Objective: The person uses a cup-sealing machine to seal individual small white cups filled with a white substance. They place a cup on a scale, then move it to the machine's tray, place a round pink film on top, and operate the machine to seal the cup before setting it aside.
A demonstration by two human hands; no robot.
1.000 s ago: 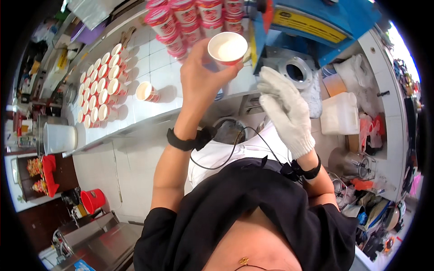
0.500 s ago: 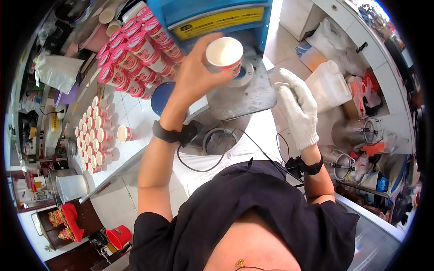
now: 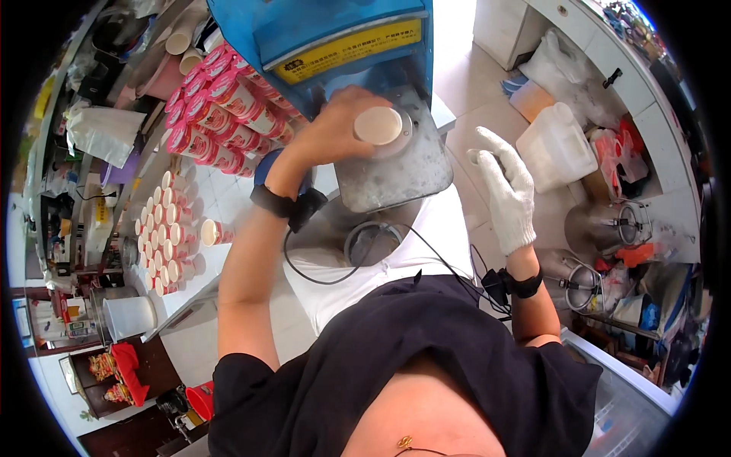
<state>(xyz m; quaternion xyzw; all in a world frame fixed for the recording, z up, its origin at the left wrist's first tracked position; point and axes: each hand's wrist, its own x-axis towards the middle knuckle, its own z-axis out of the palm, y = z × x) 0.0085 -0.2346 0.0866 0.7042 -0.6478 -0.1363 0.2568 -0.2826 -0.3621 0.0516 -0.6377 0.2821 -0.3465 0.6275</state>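
Observation:
A paper cup filled with something cream-coloured (image 3: 378, 126) is in my bare left hand (image 3: 333, 131), fingers wrapped round its far and left sides. It sits at a round holder on the grey metal plate (image 3: 400, 179) of a blue machine (image 3: 320, 34) with a yellow label. Whether its base is seated in the holder is hidden. To the right of the plate, my right hand (image 3: 504, 186) wears a white knitted glove. It hangs in the air with fingers loosely bent and apart, holding nothing.
Left of the machine stand stacked pink-lidded cups (image 3: 228, 107). Open filled cups (image 3: 164, 232) crowd the counter's left part, with one cup (image 3: 215, 232) apart. A blue round lid or stool top (image 3: 266, 169) is near my left wrist. A white jerrycan (image 3: 556, 148) stands right.
My left hand has lowered the cup toward the plate's round holder. In the picture, the machine has shifted left. My right hand stays nearly where it was.

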